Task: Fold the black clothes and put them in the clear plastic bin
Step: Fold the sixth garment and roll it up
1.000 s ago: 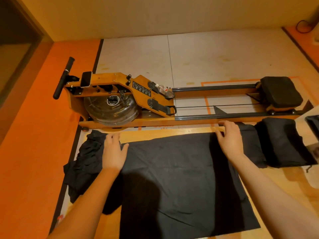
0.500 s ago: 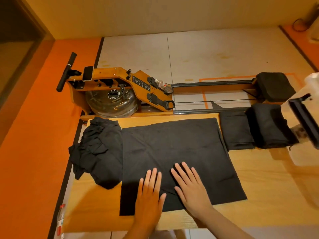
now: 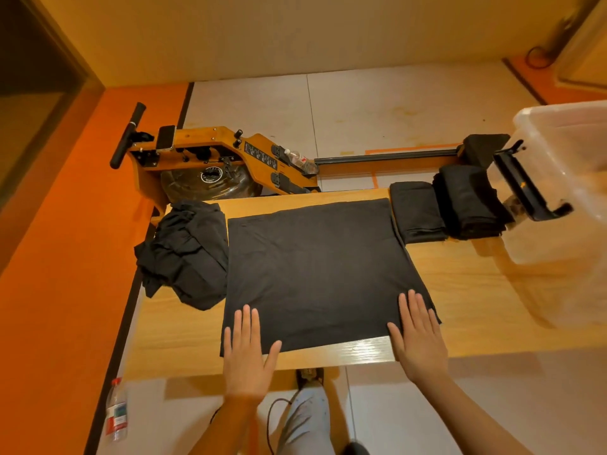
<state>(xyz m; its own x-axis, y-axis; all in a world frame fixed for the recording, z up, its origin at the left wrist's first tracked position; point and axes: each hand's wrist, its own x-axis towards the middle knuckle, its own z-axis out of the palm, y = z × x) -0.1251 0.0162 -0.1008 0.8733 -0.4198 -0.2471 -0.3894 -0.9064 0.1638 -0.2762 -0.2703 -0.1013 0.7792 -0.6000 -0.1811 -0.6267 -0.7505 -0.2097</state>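
Left hand (image 3: 247, 353) flat, fingers straight; right hand (image 3: 417, 336) flat, fingers straight.

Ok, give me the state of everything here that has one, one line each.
Flat cloth: spread smooth on the table.
Pile: crumpled, unfolded.
Folded clothes: folded, beside the bin, not in it.
Bin: open top, no clothes visible inside.
Left hand: open, flat on the cloth.
Right hand: open, flat on the cloth.
Floor bottle: capped.

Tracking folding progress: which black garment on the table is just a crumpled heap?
The heap at the left end; the middle garment lies flat, and the two folded stacks sit by the bin.
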